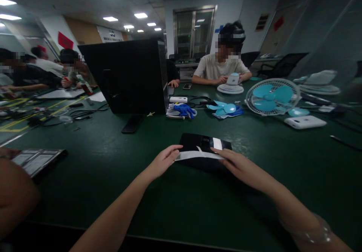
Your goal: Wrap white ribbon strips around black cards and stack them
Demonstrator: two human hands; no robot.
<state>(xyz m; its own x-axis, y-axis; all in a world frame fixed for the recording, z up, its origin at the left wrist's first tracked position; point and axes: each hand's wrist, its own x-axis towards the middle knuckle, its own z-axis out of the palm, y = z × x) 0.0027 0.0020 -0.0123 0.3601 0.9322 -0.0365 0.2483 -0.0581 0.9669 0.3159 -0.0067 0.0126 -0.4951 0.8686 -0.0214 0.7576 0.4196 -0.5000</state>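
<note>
On the green table in front of me lies a flat black object (189, 141) with a white label (217, 143) near its right end; I cannot make out its kind. A long white strip (195, 154) with a small tab stretches across its near side. My left hand (161, 164) pinches the left end of this strip between thumb and fingers. At the right end, my right hand (237, 166) holds the strip, fingers over it and the lower fingers beneath. The black object's near part is in shadow.
A large black computer case (130, 78) stands beyond, with a dark phone (132, 124) before it. Blue gloves (183, 110), blue fan blades (223, 108), a caged fan (272, 96) and a white device (305, 122) lie right. A co-worker (219, 69) sits opposite; another person's arm (17, 199) is left.
</note>
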